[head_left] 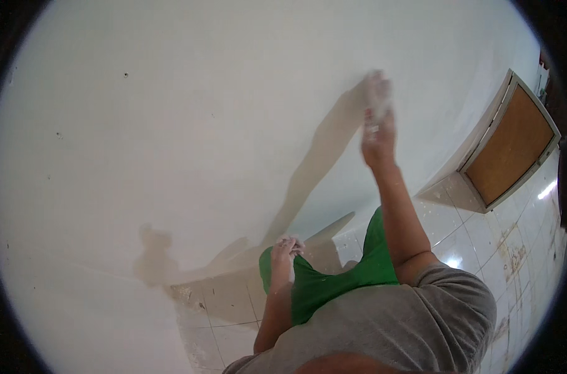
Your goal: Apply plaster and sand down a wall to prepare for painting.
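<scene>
My right hand [378,115] reaches up to the pale wall [233,112], its arm stretched out. White powder coats it, and motion smears its fingers, so whether anything lies under them cannot be made out. Down by my knee, in front of the green trousers [346,280], my left hand [288,247] is closed with its fingers curled in. It too is dusted white, and what it may hold is hidden.
Several small holes and marks dot the wall on the left, including a dark hole [126,75]. At the right stands a framed brown panel [513,144]. The tiled floor [452,218] has stains and white specks.
</scene>
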`<state>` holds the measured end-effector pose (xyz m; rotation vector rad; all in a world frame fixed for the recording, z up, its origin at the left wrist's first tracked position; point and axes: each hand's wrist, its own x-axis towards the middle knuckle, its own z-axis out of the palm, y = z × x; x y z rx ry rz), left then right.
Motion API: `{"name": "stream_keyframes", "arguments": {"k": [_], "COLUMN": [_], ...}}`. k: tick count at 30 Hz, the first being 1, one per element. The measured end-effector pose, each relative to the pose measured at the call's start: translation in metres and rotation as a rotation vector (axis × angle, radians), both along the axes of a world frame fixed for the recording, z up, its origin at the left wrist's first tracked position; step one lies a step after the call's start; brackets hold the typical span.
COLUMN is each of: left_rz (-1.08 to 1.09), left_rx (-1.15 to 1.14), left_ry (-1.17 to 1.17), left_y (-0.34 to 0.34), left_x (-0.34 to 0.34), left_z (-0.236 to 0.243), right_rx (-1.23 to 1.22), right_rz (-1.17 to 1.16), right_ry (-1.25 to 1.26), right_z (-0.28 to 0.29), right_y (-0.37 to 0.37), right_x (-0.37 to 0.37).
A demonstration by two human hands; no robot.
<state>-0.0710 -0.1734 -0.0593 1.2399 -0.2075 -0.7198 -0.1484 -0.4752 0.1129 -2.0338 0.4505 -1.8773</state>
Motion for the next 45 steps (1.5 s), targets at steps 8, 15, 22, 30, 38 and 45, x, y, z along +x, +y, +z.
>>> {"name": "stream_keyframes", "arguments": {"k": [8, 15, 22, 30, 38, 45], "left_rz": [-0.087, -0.055, 0.162, -0.086, -0.162, -0.183], "left_rx": [0.132, 0.075, -0.108, -0.035, -0.081, -0.103], "left_ry": [-0.070, -0.094, 0.042, -0.029, 0.098, 0.301], "left_y": [0.014, 0.044, 0.027, 0.039, 0.007, -0.030], "left_x": [-0.007, 0.020, 0.023, 0.014, 0.000, -0.003], "left_z": [0.016, 0.045, 0.046, 0.009, 0.007, 0.046], "right_rx": [-0.174, 0.115, -0.250, 0.180, -0.194, 0.171], "right_rz": [0.054, 0.276, 0.269, 0.082, 0.073, -0.210], "right_ry": [0.565, -0.407, 0.443, 0.020, 0.418, 0.073], "right_z": [-0.099, -0.006, -0.030, -0.110, -0.032, -0.163], "right_y": [0.011, -0.027, 0.063, -0.035, 0.029, -0.062], "right_x": [-0.003, 0.015, 0.057, -0.013, 0.041, -0.011]}}
